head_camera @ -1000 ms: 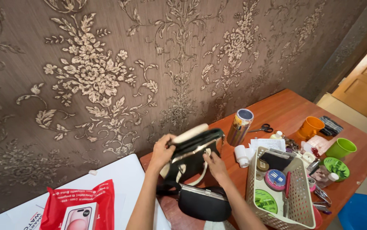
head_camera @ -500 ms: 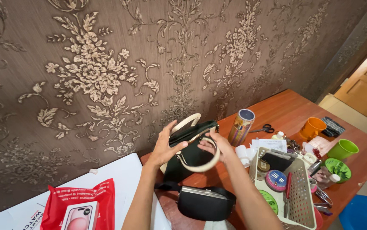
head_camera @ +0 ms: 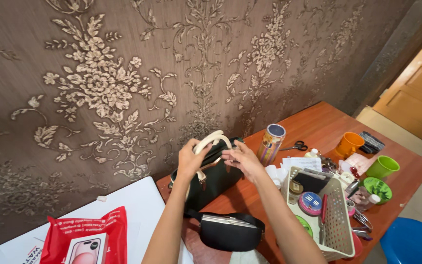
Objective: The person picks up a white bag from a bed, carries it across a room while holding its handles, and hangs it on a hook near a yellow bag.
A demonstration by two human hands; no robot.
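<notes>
Left hand (head_camera: 190,159) closed around cream handles (head_camera: 211,140) of dark green handbag (head_camera: 210,178), fingers wrapped over the loop. Right hand (head_camera: 240,159) at bag's top edge, fingertips pinched together on the opening. Handbag upright at back of wooden table (head_camera: 318,122), close to patterned wall. Black pouch (head_camera: 230,232) just in front; striped can (head_camera: 271,144) and beige basket (head_camera: 340,230) to the right.
</notes>
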